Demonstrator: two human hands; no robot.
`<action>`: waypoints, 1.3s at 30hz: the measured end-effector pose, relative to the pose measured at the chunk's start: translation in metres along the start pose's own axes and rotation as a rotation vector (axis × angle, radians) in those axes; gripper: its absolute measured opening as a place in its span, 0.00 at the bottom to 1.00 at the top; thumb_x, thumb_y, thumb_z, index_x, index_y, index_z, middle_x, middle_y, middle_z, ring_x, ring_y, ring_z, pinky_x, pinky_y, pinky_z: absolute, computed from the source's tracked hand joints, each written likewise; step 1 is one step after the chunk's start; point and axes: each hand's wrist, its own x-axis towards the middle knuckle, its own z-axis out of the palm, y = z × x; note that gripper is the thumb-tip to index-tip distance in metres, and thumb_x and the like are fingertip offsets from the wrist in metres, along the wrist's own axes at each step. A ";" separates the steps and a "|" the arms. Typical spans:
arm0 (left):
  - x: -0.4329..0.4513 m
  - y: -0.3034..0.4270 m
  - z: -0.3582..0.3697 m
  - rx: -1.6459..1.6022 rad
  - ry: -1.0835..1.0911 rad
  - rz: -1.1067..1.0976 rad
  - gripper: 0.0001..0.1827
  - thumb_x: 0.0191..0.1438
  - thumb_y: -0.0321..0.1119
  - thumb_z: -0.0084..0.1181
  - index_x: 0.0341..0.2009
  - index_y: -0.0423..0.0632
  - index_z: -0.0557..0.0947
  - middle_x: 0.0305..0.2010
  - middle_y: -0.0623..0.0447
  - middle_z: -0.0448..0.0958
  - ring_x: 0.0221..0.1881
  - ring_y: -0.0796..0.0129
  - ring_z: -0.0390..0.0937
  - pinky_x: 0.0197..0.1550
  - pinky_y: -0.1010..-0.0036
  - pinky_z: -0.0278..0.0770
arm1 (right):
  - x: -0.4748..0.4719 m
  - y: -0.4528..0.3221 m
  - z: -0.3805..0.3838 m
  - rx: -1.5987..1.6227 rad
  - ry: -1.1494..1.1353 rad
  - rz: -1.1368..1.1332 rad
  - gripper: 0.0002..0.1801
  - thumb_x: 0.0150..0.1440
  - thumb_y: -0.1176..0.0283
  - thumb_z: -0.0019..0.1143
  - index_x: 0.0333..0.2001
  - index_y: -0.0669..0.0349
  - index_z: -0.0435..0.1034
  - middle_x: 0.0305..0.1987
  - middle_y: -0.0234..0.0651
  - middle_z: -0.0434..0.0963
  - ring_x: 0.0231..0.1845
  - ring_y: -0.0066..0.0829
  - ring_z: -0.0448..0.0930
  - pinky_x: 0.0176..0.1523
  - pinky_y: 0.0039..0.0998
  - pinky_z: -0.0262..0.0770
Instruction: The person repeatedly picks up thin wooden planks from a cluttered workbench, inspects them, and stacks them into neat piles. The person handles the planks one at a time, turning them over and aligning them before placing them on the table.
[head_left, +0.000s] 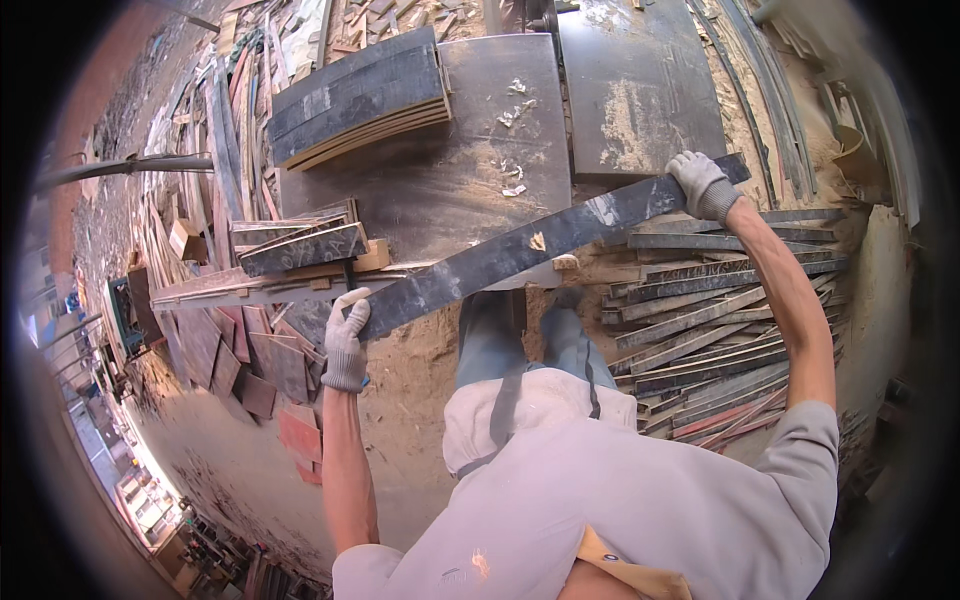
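A long, dark-faced plywood strip (495, 259) spans the view at a slant, its right end farther from me. My left hand (346, 330), in a light knitted glove, grips its near left end. Close to the far right end, my gloved right hand (699, 180) is closed over the strip. A pale chipped patch marks the strip's face near the middle. Beneath and beyond it lies a dark metal-looking work table (517, 82), dusted with sawdust and a few pale scraps. The second table panel (641, 75) is separated from it by a narrow gap.
A stack of dark-faced boards (360, 97) rests on the table's far left. Shorter offcuts (304, 244) lie near its left corner. Many strips (712, 300) are piled at my right. Reddish panel pieces (232, 352) lean at lower left, and sawdust covers the ground (409, 405).
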 end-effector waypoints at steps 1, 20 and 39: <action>0.032 -0.004 0.017 0.107 -0.013 0.015 0.18 0.70 0.40 0.63 0.57 0.41 0.82 0.50 0.50 0.85 0.47 0.70 0.81 0.54 0.72 0.80 | -0.022 0.012 0.007 0.029 0.020 0.086 0.23 0.46 0.74 0.68 0.48 0.61 0.74 0.48 0.46 0.78 0.57 0.48 0.78 0.63 0.41 0.73; 0.120 -0.059 0.157 1.239 -0.165 0.715 0.31 0.65 0.50 0.59 0.69 0.49 0.76 0.71 0.42 0.73 0.74 0.44 0.66 0.82 0.47 0.51 | -0.062 -0.013 0.104 -0.060 0.044 0.206 0.22 0.47 0.76 0.61 0.49 0.57 0.71 0.45 0.42 0.76 0.53 0.45 0.77 0.56 0.42 0.71; 0.148 -0.065 0.164 1.188 -0.186 0.893 0.19 0.65 0.43 0.59 0.57 0.52 0.83 0.53 0.46 0.81 0.56 0.46 0.77 0.64 0.49 0.70 | -0.047 -0.063 0.122 -0.109 -0.057 0.358 0.24 0.46 0.70 0.68 0.48 0.57 0.72 0.48 0.41 0.77 0.55 0.41 0.78 0.59 0.41 0.71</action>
